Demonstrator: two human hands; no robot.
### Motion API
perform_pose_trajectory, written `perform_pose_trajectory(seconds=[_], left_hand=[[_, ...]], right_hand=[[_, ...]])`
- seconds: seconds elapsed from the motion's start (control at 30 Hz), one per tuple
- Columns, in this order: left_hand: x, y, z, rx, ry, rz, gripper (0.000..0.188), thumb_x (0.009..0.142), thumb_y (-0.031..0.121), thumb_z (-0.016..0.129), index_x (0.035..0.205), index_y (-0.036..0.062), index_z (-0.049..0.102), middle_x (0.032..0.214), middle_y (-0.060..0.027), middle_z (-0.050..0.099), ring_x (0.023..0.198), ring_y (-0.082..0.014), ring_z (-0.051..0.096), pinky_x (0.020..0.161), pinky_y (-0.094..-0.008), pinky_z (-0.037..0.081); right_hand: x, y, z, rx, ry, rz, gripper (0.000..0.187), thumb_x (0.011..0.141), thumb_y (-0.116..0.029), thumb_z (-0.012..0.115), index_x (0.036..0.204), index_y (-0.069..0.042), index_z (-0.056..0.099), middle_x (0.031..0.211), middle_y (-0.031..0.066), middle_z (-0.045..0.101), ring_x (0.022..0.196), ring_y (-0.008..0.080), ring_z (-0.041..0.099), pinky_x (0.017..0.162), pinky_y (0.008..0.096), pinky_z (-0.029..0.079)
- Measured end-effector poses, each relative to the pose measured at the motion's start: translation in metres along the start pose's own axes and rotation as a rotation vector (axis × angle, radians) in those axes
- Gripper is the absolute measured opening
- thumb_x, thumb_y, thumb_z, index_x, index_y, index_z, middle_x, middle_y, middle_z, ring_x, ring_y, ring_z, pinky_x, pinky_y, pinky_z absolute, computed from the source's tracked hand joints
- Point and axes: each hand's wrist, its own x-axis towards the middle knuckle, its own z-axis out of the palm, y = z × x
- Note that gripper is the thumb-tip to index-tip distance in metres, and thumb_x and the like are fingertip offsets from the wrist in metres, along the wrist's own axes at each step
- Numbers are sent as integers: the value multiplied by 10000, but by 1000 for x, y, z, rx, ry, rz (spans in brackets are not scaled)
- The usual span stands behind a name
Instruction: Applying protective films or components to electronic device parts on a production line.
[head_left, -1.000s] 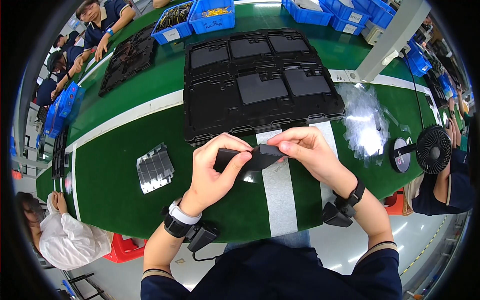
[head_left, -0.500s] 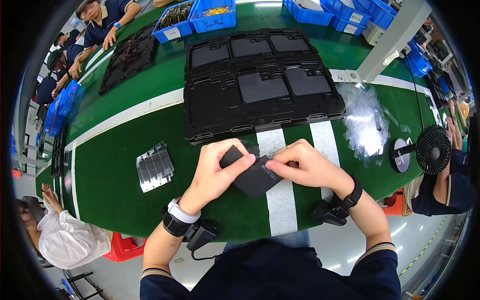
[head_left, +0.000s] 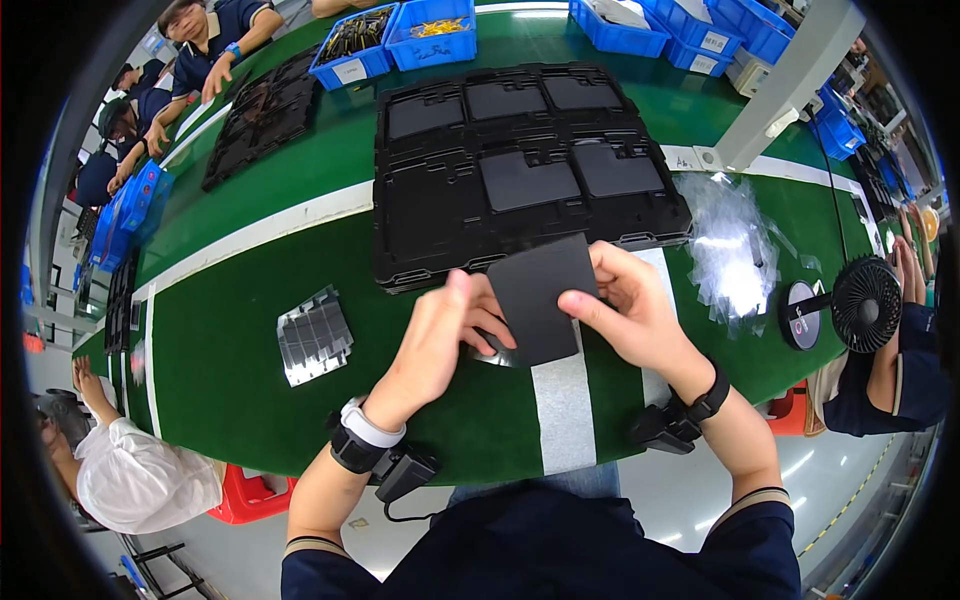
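A flat dark grey panel is held up over the near side of the table, its broad face turned toward me. My right hand grips its right edge, thumb in front and fingers behind. At the panel's left edge, my left hand has its fingers curled on a shiny clear film, which the panel partly hides. The left thumb points up, apart from the panel. Just beyond stands a stack of black moulded trays, with similar dark panels lying in several of its pockets.
On the green table lie a sheet of dark strips at left and a pile of clear films at right, beside a small black fan. Blue bins line the far side. A metal post rises at right. Other people sit around.
The panel has been raised and turned, so its plain face shows. My right hand has shifted to its right edge; my left fingers have moved off its face to the film at its left edge.
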Motion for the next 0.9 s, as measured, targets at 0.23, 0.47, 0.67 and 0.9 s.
perform_pose_trajectory(seconds=[0.23, 0.47, 0.67, 0.9], left_hand=[[1, 7, -1, -71, -11, 12, 246, 920, 222, 501, 848, -10, 541, 733, -78, 609, 476, -70, 530, 421, -173, 382], [-2, 8, 4, -104, -17, 45, 195, 917, 175, 507, 910, -13, 558, 756, -80, 631, 429, -25, 449, 391, -165, 330], [-5, 9, 4, -152, -12, 64, 179, 916, 151, 502, 955, -12, 566, 774, -85, 643, 428, -11, 410, 392, -165, 314], [-3, 14, -2, -114, -25, 44, 119, 875, 98, 562, 920, -12, 570, 779, -51, 624, 499, -24, 474, 442, -161, 366]], right_hand=[[1, 6, 2, -35, 109, 71, 321, 814, -37, 635, 1115, -13, 525, 777, 18, 618, 705, 54, 586, 613, 193, 450], [1, 2, 0, -185, 90, -49, 425, 805, -8, 632, 1206, -27, 492, 764, 9, 617, 696, 50, 572, 621, 187, 445], [1, -5, -4, 24, 4, 2, 379, 871, -21, 533, 1246, -36, 481, 771, 14, 615, 740, 42, 535, 708, 205, 433], [1, -2, -6, -94, 33, 0, 355, 882, -40, 511, 1237, -39, 492, 730, 2, 612, 684, 30, 512, 673, 192, 419]])
